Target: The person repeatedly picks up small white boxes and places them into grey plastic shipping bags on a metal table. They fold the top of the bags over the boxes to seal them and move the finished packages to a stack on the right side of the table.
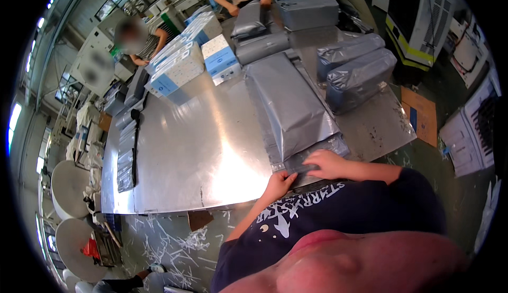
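A large grey plastic mailing bag (288, 105), filled with something box-shaped, lies on the metal table in front of me. Its flap end (296, 165) points toward my body. At the near edge of that flap, my left hand (279, 185) is closed, pinching the plastic between thumb and fingers. Just to the right, my right hand (325, 165) has its fingers bent over the same flap and grips it. What lies under the fingers is partly hidden.
Two filled grey bags (360, 73) stand at the right. White-and-blue boxes (177, 70) and more grey parcels (262, 47) sit farther back. Flat grey bags (127, 155) lie along the left of the metal table (196, 160). Two people work at the far side; paper strips litter the floor.
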